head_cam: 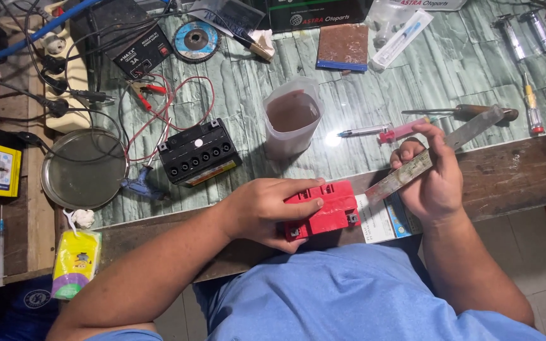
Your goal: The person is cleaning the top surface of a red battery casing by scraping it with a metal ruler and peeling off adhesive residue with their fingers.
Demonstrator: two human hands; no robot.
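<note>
Both hands are busy: my left hand clamps the red battery at the desk edge, my right hand pinches a flat metal strip.

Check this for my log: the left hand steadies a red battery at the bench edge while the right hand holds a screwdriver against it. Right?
Not quite. The head view shows the right hand holding a flat metal strip, not a screwdriver. The left hand does steady the red battery.

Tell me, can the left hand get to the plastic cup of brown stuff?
Probably yes. The left hand is clamped on the red battery, so it must let go first. The plastic cup stands just beyond, nothing between.
</note>
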